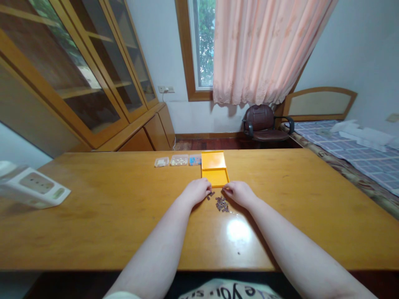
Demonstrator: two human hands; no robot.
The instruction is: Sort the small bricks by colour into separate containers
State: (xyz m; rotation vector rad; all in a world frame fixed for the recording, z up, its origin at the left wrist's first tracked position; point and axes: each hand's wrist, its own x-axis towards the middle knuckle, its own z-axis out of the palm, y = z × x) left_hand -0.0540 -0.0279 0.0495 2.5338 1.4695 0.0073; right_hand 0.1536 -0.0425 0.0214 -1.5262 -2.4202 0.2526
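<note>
An open yellow case (215,177) lies on the wooden table, its lid folded back toward the far edge. Just in front of it is a pile of small brown pieces (222,204). My left hand (198,190) is closed at the case's near left corner, beside a few loose brown pieces (210,195); what its fingertips hold is too small to make out. On the other side, my right hand (237,192) is closed near the case's right corner, its fingers pinched above the pile. Whatever lies between those fingertips is also unclear.
Three small clear boxes stand left of the case: one with pale pieces (161,162), another like it (179,160), and one with blue pieces (195,160). A white appliance (34,187) is at the table's left. One brown piece (239,253) lies near the front edge.
</note>
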